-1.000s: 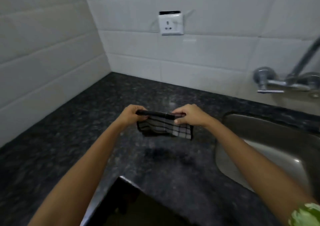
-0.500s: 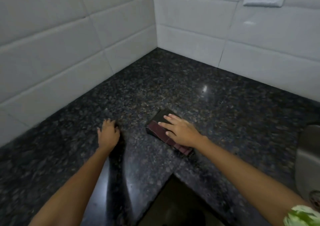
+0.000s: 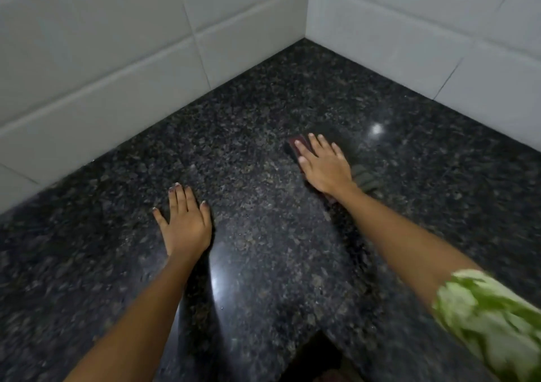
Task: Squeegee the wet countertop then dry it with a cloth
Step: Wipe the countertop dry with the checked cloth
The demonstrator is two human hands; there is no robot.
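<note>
Pressing flat, the right hand [image 3: 325, 168] covers a folded cloth [image 3: 364, 178] on the dark worktop [image 3: 263, 147], fingers extended, nothing grasped. Left hand [image 3: 186, 220] lies open-palmed on the stone, grip empty.

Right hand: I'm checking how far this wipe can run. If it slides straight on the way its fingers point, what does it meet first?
The right hand, flat on the cloth, points toward the corner; bare countertop, then probably the tiled wall.

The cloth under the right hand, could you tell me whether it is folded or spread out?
Folded: the cloth shows as a compact pad, mostly hidden beneath the flat right hand.
</note>
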